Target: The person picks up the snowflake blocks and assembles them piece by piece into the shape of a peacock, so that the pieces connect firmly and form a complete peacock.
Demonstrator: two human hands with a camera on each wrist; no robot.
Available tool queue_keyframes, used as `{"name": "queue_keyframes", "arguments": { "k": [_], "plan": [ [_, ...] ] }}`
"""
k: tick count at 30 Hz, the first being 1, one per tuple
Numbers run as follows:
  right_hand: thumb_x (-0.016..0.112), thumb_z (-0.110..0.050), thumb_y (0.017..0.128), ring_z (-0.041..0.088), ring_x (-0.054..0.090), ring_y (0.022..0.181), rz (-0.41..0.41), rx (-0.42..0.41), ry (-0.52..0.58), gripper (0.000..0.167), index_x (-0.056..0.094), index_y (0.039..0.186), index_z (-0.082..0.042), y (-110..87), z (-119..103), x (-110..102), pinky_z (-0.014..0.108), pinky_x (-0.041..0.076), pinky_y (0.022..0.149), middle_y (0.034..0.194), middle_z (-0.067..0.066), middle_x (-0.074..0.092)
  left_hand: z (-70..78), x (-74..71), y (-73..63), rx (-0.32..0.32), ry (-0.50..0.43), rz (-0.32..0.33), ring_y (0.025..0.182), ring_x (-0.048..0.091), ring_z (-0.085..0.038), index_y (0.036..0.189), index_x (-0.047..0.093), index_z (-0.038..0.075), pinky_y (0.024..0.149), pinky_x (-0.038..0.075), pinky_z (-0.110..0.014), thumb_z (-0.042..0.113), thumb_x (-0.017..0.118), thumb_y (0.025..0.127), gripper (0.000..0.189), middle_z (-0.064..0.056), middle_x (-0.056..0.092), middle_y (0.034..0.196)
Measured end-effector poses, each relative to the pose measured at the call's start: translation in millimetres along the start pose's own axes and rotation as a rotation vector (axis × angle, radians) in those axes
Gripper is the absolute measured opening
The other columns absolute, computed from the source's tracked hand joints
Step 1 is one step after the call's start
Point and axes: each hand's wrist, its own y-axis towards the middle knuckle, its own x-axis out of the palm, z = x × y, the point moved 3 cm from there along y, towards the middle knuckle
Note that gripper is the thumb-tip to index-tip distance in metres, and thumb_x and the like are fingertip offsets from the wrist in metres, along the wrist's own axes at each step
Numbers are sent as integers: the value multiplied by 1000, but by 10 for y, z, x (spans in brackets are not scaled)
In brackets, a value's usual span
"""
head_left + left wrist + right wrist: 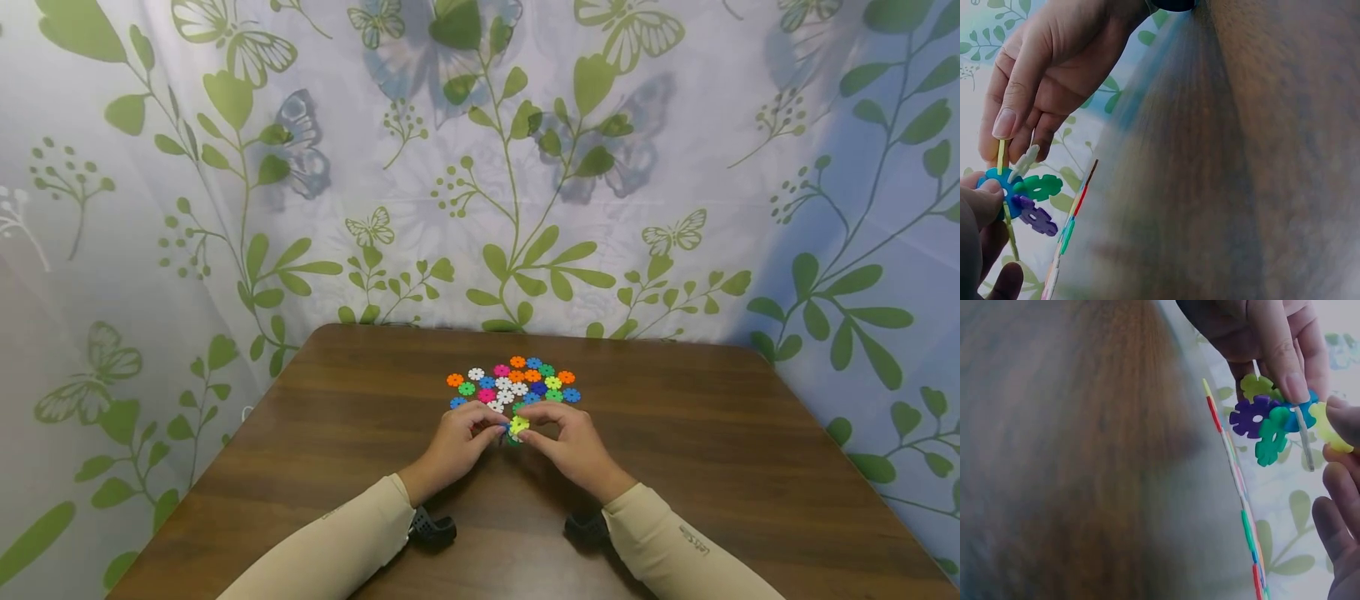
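In front of me, above the table, both hands hold a small cluster of notched plastic flower discs. My left hand (459, 440) pinches its blue disc (1294, 420), thumb on the face. Around that blue centre stand a purple disc (1249, 417), a green disc (1270, 442), a white disc (1024, 161) and a yellow-green disc (1254, 386), set into it at an angle. Between its thumb and fingers, my right hand (576, 442) grips a yellow disc (1327, 428), whose inner edge meets the blue disc's rim. Fingers partly hide both discs.
Loose flower discs in orange, white, pink, blue, green and yellow lie flat just beyond the hands, among them an orange disc (455, 380) and a pink disc (502, 370). The brown wooden table (300, 467) ends at a leaf-patterned curtain (420, 250).
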Motion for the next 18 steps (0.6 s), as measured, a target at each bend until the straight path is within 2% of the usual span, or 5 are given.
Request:
{"name": "queue_keyframes", "arguments": {
  "k": [4,11,14,18],
  "plan": [
    [87,-6,87,21,71,107,-10,-1,-24,27,79,113,-4,-8,-7,3,47,57,94,111,-1,76,15,1,-2,25,40,-8,88,63,-11,104,78,9,77,57,-29,3,78,96,10,3,72,100],
    [89,-4,84,17,72,101,2,0,-53,27,79,109,-2,-5,-22,3,38,59,89,105,-4,77,16,58,14,27,60,-44,92,62,-11,105,78,8,80,57,-29,4,75,98,8,2,72,101],
    [89,-3,83,18,72,99,8,-2,-53,28,79,109,-2,2,-29,-4,39,60,87,104,-2,77,19,74,34,28,62,-46,92,62,-11,104,78,7,81,56,-29,4,75,98,8,2,72,101],
    [89,-5,85,21,72,100,5,-5,-49,31,78,113,-1,10,-28,0,44,60,87,109,1,77,3,66,37,-13,39,-14,92,63,-12,104,79,8,81,57,-29,4,77,97,9,2,72,101]
  ]
}}
